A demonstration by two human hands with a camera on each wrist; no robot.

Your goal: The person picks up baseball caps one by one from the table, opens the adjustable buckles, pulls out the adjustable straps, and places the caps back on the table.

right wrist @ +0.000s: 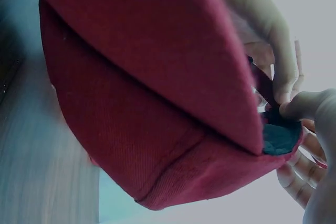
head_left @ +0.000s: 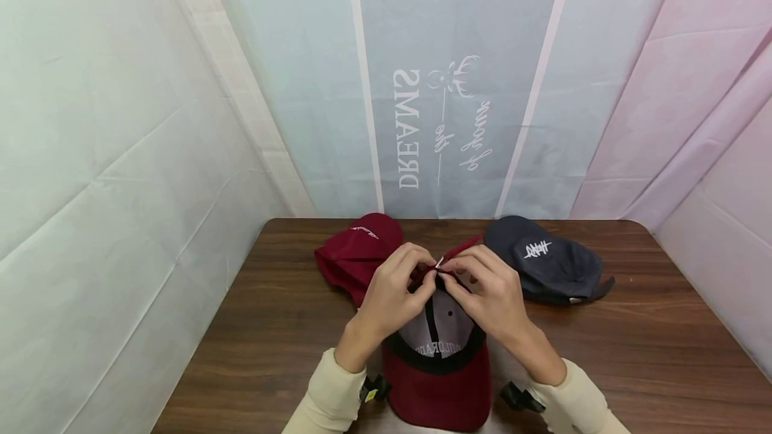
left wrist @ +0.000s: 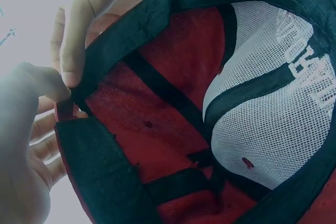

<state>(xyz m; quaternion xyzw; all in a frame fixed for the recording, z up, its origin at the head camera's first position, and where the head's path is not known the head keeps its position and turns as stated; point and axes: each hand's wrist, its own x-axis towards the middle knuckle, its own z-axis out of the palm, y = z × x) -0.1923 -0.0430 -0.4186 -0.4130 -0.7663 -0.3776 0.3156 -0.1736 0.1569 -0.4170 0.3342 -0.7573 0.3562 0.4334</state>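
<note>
A dark red cap [head_left: 437,397] lies upside down at the front middle of the table, its brim toward the person. White mesh lining [left wrist: 262,98] and a dark sweatband [left wrist: 107,166] show inside it in the left wrist view. At the cap's back edge my left hand [head_left: 395,293] pinches the narrow red strap [head_left: 463,247] near a small metal buckle [head_left: 440,262]. My right hand [head_left: 494,293] pinches the band and strap from the other side. Both hands' fingertips meet closely there, partly hiding the fastening. The strap's free end sticks out to the back right.
Another red cap [head_left: 362,253] with white lettering lies at the back left, behind my left hand. A dark navy cap [head_left: 549,263] lies at the back right. The brown wooden table [head_left: 639,353] ends at hanging printed cloth [head_left: 458,199].
</note>
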